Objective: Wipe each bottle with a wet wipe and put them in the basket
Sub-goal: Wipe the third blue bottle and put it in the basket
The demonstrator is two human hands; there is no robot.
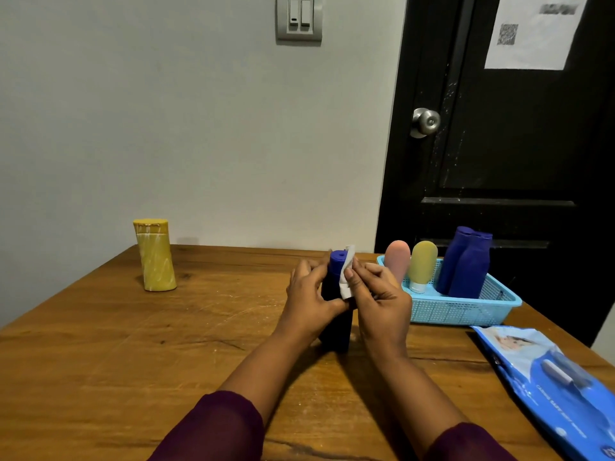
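The left hand [311, 294] has its grip curled round the middle of a dark blue bottle [336, 329]. The thumb lies across the near face and the fingers wrap behind it. The right hand [379, 301] pinches a folded white wet wipe [347, 277] between thumb and forefinger, pressing it against the bottle's upper right side just under the cap. Its other fingers are loosely bent behind.

The bottle stands upright, its long axis running vertically and tilted a little away from the person, with the cap on top. Its base is down at the table [133, 344], but whether it rests there or hangs just above cannot be told.

The bottle is held just left of the light blue basket [466, 311], close to its near-left corner but apart from it. Inside the basket, a pink tube [397, 259] and a yellow tube [422, 264] stand cap-down at the left end. Two blue bottles [464, 261] lean together to their right. A yellow bottle [154, 256] stands upright far to the left of the basket, near the wall. A blue pack of wipes [559, 377] lies flat in front of the basket, towards the person.
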